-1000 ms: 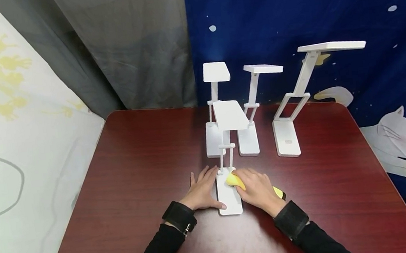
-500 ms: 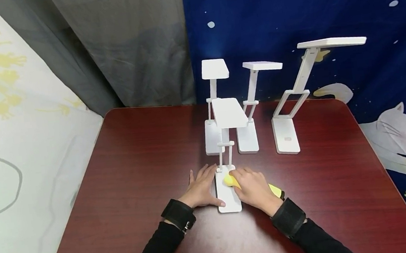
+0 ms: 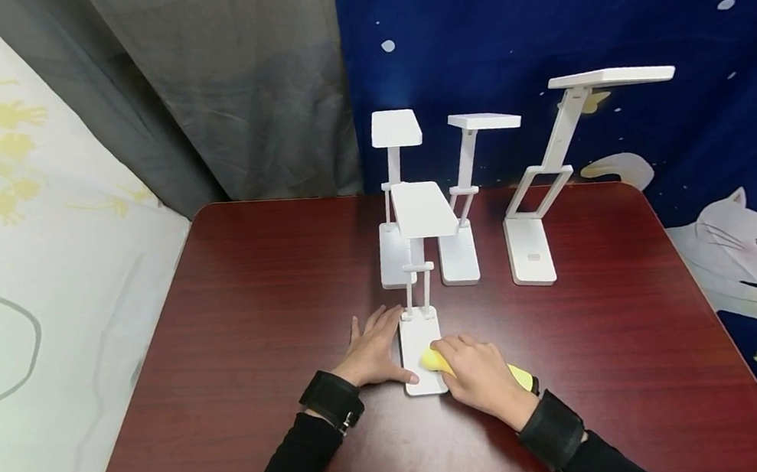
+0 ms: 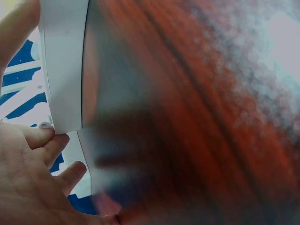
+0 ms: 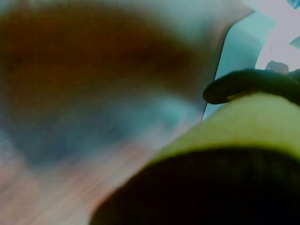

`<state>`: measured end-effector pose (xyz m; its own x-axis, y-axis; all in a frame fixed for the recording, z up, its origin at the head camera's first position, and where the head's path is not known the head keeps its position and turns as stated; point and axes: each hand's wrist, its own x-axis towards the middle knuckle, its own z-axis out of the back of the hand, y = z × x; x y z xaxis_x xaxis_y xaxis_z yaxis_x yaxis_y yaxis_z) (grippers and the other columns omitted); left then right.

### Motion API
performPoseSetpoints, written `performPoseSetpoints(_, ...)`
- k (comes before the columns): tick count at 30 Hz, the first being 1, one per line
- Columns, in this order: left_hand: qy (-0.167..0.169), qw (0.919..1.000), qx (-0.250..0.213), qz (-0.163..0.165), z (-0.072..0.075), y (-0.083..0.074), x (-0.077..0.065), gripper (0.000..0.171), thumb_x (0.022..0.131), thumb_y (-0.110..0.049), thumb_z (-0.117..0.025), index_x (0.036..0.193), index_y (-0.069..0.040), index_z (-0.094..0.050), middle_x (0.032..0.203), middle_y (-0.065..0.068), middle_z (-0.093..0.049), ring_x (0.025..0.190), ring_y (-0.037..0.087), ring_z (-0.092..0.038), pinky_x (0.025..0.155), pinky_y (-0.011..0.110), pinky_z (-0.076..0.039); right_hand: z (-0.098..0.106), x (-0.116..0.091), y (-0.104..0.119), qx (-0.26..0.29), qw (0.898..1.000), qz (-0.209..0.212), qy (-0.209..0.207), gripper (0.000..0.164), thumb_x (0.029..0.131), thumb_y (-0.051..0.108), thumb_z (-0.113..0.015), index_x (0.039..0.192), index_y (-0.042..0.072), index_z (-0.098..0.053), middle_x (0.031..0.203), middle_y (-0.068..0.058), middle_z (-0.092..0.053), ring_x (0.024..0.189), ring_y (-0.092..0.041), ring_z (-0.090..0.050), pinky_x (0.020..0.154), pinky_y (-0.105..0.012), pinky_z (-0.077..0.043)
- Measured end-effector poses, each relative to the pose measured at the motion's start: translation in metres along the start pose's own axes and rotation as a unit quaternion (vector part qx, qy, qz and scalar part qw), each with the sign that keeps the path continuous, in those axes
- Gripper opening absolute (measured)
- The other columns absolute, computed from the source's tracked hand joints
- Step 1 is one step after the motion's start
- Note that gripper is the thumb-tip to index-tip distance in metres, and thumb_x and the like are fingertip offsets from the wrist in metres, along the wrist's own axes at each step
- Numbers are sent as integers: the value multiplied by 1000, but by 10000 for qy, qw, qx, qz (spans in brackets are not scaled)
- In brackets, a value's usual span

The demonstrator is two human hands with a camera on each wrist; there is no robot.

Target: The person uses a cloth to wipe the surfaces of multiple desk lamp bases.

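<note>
A white folding desk lamp (image 3: 420, 339) stands in front, its panel head (image 3: 424, 210) raised on a jointed arm. My left hand (image 3: 373, 356) rests spread along the left side of its base, thumb at the near corner and fingers near the hinge. In the left wrist view, the fingers (image 4: 44, 140) touch one end of the base (image 4: 64, 65). My right hand (image 3: 482, 375) grips a yellow tool (image 3: 435, 361) with a rounded tip, which lies on the base's top. The tool's yellow body (image 5: 239, 119) and dark end show in the right wrist view; its exact kind is unclear.
Behind stand a left white lamp (image 3: 395, 257), a middle one (image 3: 459, 258) and a taller right one (image 3: 530, 251). They share a dark red wooden table (image 3: 272, 278). A grey curtain (image 3: 252, 88) and a blue printed cloth (image 3: 467, 27) hang behind it.
My right hand has slid the yellow tool along the lamp base toward its near end. The left hand keeps its place on the base. The camera view has shifted slightly.
</note>
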<state>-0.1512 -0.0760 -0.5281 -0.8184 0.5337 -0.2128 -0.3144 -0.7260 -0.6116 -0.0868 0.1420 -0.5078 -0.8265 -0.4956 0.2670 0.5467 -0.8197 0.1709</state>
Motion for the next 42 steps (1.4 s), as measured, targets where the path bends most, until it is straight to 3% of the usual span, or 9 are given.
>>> performPoseSetpoints(9, -67, 10000, -9, -5, -1, 0, 0, 121, 65, -40, -99, 161, -4, -36, 166, 17, -39, 158, 40, -28, 119, 81, -10, 3, -19, 9, -40, 9997, 199, -103, 41, 68, 12, -86, 106, 10, -71, 94, 0, -74, 76, -17, -64, 51, -33, -53)
performPoseSetpoints(17, -89, 10000, 35, 19, -1, 3, 1, 120, 65, -40, -100, 160, -5, -36, 167, 16, -39, 158, 39, -28, 120, 80, -9, 9, -29, 15, 107, 9995, 296, 65, 37, 73, 12, -86, 106, 9, -71, 95, 0, -74, 77, -16, -64, 51, -31, -53)
performPoseSetpoints(24, 44, 10000, 43, 60, 2, 1, 1, 121, 67, -42, -99, 162, -6, -33, 169, 14, -35, 160, 39, -25, 121, 79, -8, 28, -33, 7, 949, 9929, 525, 487, 33, 74, 12, -85, 104, 14, -72, 94, 4, -73, 84, -12, -67, 67, -31, -57)
performPoseSetpoints(30, 227, 9997, 106, 13, 3, 0, -1, 123, 68, -44, -98, 163, -4, -31, 169, 17, -35, 159, 41, -25, 120, 80, -11, 32, -4, -2, 1207, 9914, 438, 235, 32, 76, 12, -82, 106, 13, -74, 96, 1, -76, 82, -12, -69, 64, -32, -57)
performPoseSetpoints(36, 409, 9991, 142, 40, 1, 3, -6, 131, 67, -49, -96, 166, -4, -23, 172, 17, -27, 161, 40, -20, 122, 78, -7, 12, 35, -4, 1020, 9942, 303, 135, 36, 79, 14, -81, 114, 10, -72, 106, -5, -77, 89, -21, -72, 63, -38, -59)
performPoseSetpoints(42, 518, 9981, 328, -27, 2, 1, -11, 139, 62, -54, -98, 166, -4, -20, 174, 16, -23, 162, 39, -18, 123, 77, -7, -8, 50, 1, 654, 9978, 59, 34, 37, 78, 13, -82, 114, 8, -72, 108, -7, -77, 94, -28, -73, 61, -47, -60)
